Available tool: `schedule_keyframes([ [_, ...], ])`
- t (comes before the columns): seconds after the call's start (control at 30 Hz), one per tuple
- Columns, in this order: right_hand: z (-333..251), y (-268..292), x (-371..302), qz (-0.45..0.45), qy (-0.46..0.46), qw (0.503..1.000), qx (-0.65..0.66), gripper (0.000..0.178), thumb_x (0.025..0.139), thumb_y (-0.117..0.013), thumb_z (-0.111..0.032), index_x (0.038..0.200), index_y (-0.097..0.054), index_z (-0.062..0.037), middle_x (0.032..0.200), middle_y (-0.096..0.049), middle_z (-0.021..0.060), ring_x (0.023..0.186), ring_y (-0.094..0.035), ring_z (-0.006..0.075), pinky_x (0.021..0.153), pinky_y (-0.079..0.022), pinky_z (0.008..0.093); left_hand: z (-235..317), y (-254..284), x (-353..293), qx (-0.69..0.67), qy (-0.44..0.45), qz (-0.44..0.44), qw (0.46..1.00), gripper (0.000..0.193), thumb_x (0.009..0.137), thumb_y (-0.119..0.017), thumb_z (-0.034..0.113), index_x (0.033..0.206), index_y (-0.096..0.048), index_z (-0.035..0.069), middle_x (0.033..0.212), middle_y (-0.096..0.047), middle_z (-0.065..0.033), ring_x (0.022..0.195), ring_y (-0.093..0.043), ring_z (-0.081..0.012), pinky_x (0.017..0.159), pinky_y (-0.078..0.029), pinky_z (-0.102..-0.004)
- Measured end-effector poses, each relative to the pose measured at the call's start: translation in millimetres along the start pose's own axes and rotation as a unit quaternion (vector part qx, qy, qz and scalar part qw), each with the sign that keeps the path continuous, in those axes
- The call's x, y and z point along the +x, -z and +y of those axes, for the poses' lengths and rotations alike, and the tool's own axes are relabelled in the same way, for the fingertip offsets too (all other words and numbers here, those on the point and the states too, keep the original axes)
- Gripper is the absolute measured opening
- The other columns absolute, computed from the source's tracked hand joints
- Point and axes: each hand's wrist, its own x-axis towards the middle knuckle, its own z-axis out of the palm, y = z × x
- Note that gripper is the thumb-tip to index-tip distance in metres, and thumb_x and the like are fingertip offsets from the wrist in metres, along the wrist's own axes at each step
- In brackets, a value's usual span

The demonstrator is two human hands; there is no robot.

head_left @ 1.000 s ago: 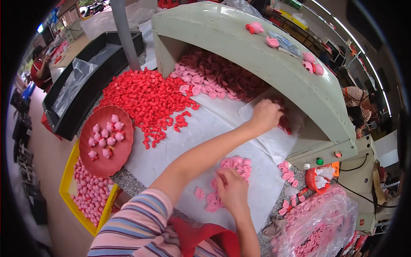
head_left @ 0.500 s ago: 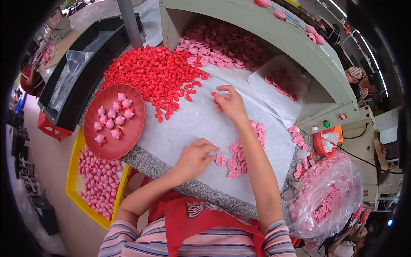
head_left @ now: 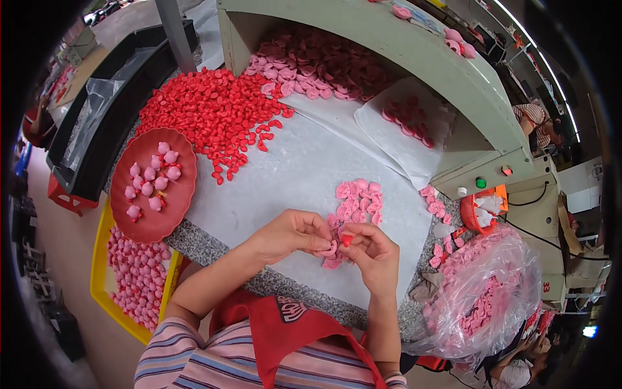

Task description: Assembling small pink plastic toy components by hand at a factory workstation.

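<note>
Over the white sheet (head_left: 285, 175), my two hands meet at the near end of a cluster of pink cup-like pieces (head_left: 358, 202). My left hand (head_left: 288, 236) pinches one small pink piece (head_left: 331, 249) between thumb and fingers. Right beside it, a small red rounded piece (head_left: 346, 240) is gripped in the fingertips of my right hand (head_left: 376, 256). The two pieces are very close; whether they touch I cannot tell. A large heap of similar red pieces (head_left: 201, 110) lies at the far left of the sheet.
A red scalloped plate (head_left: 175, 207) holds several pink round figures at the left. Below it is a yellow tray (head_left: 171, 285) of more figures. A pale green cabinet (head_left: 363, 23) arches over pink pieces. At right stand an orange-red basket (head_left: 468, 212) and a clear plastic bag (head_left: 512, 292).
My right hand has come back from beside the red heap with a red piece. My left hand has moved right and picked up a pink piece. The whole view has shifted slightly.
</note>
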Motion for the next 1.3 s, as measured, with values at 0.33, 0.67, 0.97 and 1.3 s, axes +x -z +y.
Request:
schedule_keyframes([
  [0.33, -32.9, -17.6, 10.4, 0.055, 0.121, 0.978, -0.159, 0.019, 0.072, -0.063, 0.012, 0.09, -0.062, 0.0042, 0.085, -0.056, 0.0054, 0.071, -0.054, 0.0112, 0.058, -0.046, 0.0212, 24.1, -17.7, -1.2, 0.048, -0.061, 0.031, 0.997, 0.027, 0.078, -0.063, -0.002, 0.105, -0.061, -0.002, 0.103, -0.063, -0.0094, 0.093, -0.06, -0.0144, 0.084, -0.049, -0.0287],
  [0.67, -32.3, -2.4, -5.2, 0.095, 0.107, 0.974, -0.175, 0.023, 0.076, -0.066, 0.0, 0.098, -0.061, 0.0008, 0.089, -0.063, 0.0091, 0.077, -0.059, 0.0146, 0.067, -0.049, 0.0256, 22.5, -56.7, -0.2, 0.238, -0.241, 0.097, 0.936, 0.025, 0.078, -0.068, 0.009, 0.101, -0.063, 0.001, 0.084, -0.065, -0.0039, 0.08, -0.057, -0.0077, 0.074, -0.048, -0.026],
  [0.97, -42.1, -11.6, 4.7, 0.127, 0.127, 0.951, -0.25, 0.019, 0.082, -0.062, -0.009, 0.097, -0.061, 0.0036, 0.086, -0.063, 0.0064, 0.073, -0.059, 0.0154, 0.063, -0.048, 0.0273, 47.6, -53.9, 5.0, 0.27, -0.209, 0.071, 0.937, 0.025, 0.085, -0.061, 0.008, 0.108, -0.061, -0.001, 0.095, -0.064, -0.0053, 0.088, -0.057, -0.0084, 0.079, -0.047, -0.0237],
  [1.3, -97.2, -34.9, -1.0, 0.133, 0.211, 0.941, -0.229, 0.021, 0.072, -0.07, 0.002, 0.09, -0.061, 0.0055, 0.084, -0.061, 0.0088, 0.071, -0.062, 0.0115, 0.063, -0.051, 0.0204, 74.7, -64.0, 14.3, 0.154, -0.211, 0.027, 0.965, 0.03, 0.079, -0.062, -0.003, 0.109, -0.058, -0.005, 0.099, -0.063, -0.0131, 0.093, -0.061, -0.0175, 0.082, -0.05, -0.0292],
])
